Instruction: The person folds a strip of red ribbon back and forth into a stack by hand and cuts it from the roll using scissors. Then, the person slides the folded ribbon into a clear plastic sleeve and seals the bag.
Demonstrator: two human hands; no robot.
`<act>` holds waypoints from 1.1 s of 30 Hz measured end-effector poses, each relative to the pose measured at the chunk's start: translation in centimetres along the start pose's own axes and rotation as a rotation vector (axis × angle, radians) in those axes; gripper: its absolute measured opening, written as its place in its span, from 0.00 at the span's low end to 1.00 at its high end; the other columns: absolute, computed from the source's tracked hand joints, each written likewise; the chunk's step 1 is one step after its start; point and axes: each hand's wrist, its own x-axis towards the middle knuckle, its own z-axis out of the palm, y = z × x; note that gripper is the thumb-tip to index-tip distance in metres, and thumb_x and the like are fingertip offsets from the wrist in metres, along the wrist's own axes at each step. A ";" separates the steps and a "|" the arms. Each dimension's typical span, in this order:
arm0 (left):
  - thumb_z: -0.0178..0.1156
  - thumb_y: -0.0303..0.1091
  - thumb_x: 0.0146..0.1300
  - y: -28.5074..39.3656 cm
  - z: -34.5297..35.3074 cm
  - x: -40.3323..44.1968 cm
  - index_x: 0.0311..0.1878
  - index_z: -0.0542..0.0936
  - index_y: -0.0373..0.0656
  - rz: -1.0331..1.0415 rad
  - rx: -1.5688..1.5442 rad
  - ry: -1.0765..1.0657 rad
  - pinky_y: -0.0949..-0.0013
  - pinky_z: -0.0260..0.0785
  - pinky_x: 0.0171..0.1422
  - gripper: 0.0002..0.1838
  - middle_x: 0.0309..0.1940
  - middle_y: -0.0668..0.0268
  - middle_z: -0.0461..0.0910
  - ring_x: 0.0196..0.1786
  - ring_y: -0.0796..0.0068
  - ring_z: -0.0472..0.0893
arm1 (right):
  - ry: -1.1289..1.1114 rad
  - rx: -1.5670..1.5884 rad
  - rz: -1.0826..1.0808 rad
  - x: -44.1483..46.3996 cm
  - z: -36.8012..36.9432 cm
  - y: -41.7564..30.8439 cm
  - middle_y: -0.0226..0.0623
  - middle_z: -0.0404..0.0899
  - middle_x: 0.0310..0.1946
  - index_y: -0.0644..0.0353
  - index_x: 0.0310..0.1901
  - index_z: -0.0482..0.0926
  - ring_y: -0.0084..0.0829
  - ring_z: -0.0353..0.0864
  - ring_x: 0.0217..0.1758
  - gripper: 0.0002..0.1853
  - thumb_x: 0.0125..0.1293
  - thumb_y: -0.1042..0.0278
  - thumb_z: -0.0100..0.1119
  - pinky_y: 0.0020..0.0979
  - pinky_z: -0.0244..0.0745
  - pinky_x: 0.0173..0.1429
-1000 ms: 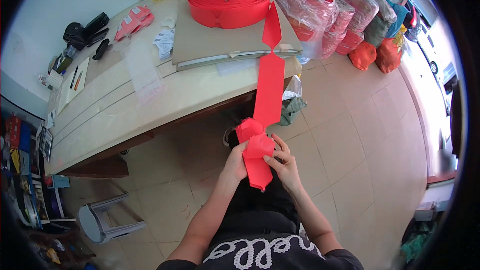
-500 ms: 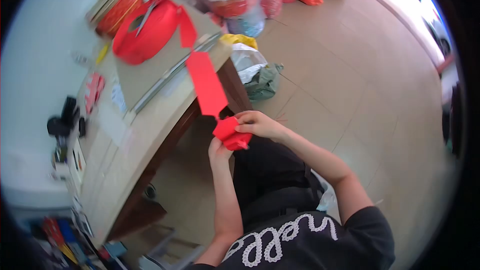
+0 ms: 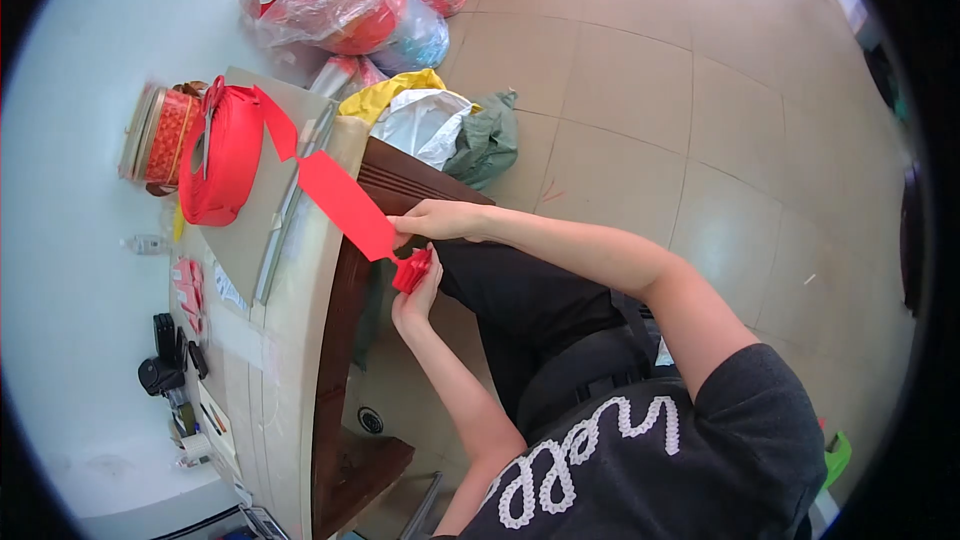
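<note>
A wide red ribbon [image 3: 345, 205] with narrow notched necks runs from a large red roll [image 3: 238, 155] on the table down to my hands. My left hand [image 3: 422, 298] is closed around a small folded red bundle [image 3: 410, 271] at the ribbon's end. Just above it, my right hand [image 3: 440, 221] pinches the edge of the flat ribbon section with thumb and fingers. Scissors [image 3: 207, 135] rest against the roll's open centre.
The pale table [image 3: 300, 340] with its dark wooden side [image 3: 335, 380] stands at my left. A metal strip [image 3: 285, 215] lies along a grey board. Wrapped red bundles [image 3: 370, 10] and white, yellow and green bags [image 3: 425, 125] sit beyond the table. Tiled floor [image 3: 620, 90] extends right.
My view has turned, so the table sits further left. My right hand has moved off the folded bundle onto the flat ribbon; my left hand keeps the bundle.
</note>
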 end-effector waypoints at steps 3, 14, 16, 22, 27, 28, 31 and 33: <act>0.36 0.35 0.68 0.8 -0.7 0.2 0.49 0.71 0.33 0.114 0.246 -0.172 0.44 0.56 0.66 0.18 0.44 0.54 0.73 0.51 0.58 0.73 | -0.112 0.087 -0.062 1.3 -0.9 2.2 0.37 0.78 0.50 0.63 0.48 0.78 0.27 0.72 0.55 0.28 0.70 0.45 0.37 0.31 0.58 0.64; 0.33 0.37 0.72 -1.0 -2.2 0.0 0.58 0.64 0.35 0.415 0.766 -0.521 0.54 0.66 0.60 0.19 0.50 0.54 0.73 0.54 0.58 0.74 | 0.150 0.210 0.021 1.4 0.0 -2.5 0.28 0.79 0.41 0.61 0.51 0.75 0.15 0.73 0.40 0.24 0.64 0.48 0.55 0.20 0.63 0.44; 0.34 0.38 0.72 -1.2 -1.7 0.2 0.58 0.64 0.36 0.424 0.808 -0.507 0.53 0.66 0.60 0.19 0.50 0.54 0.73 0.53 0.58 0.74 | 0.139 0.164 -0.030 2.7 -0.4 -2.5 0.28 0.79 0.40 0.62 0.50 0.76 0.15 0.73 0.41 0.23 0.63 0.50 0.57 0.21 0.64 0.45; 0.40 0.40 0.71 -1.5 -0.6 0.3 0.60 0.64 0.37 0.402 1.024 -0.601 0.53 0.67 0.61 0.21 0.54 0.55 0.72 0.54 0.59 0.75 | 0.300 0.158 -0.008 2.0 0.4 -3.6 0.29 0.80 0.30 0.64 0.37 0.79 0.16 0.74 0.33 0.09 0.60 0.67 0.60 0.20 0.66 0.40; 0.43 0.38 0.69 -2.1 -1.0 1.1 0.59 0.66 0.36 0.330 1.018 -0.594 0.53 0.69 0.58 0.20 0.52 0.56 0.74 0.52 0.59 0.76 | 0.377 0.146 -0.012 -2.6 2.4 -1.3 0.28 0.80 0.27 0.64 0.33 0.80 0.16 0.74 0.30 0.07 0.60 0.68 0.61 0.20 0.67 0.39; 0.44 0.36 0.69 -1.8 -1.3 1.7 0.58 0.67 0.35 0.293 1.012 -0.614 0.53 0.70 0.56 0.19 0.50 0.56 0.75 0.51 0.58 0.76 | 0.381 0.179 0.029 -4.1 3.2 -0.5 0.29 0.80 0.27 0.64 0.33 0.80 0.16 0.74 0.30 0.07 0.60 0.68 0.61 0.20 0.67 0.39; 0.44 0.33 0.67 -3.6 -2.5 0.5 0.59 0.67 0.36 0.164 1.116 -0.720 0.55 0.70 0.56 0.19 0.48 0.57 0.76 0.52 0.60 0.76 | 0.402 0.251 0.134 -6.8 4.4 1.2 0.30 0.80 0.27 0.65 0.34 0.81 0.16 0.75 0.31 0.08 0.60 0.68 0.62 0.20 0.67 0.39; 0.44 0.33 0.67 -3.7 -3.0 1.2 0.60 0.66 0.37 0.111 1.104 -0.741 0.55 0.70 0.57 0.20 0.48 0.57 0.76 0.53 0.61 0.75 | 0.440 0.267 0.180 -7.4 4.1 2.4 0.30 0.80 0.27 0.65 0.35 0.81 0.16 0.75 0.31 0.08 0.60 0.68 0.62 0.20 0.68 0.39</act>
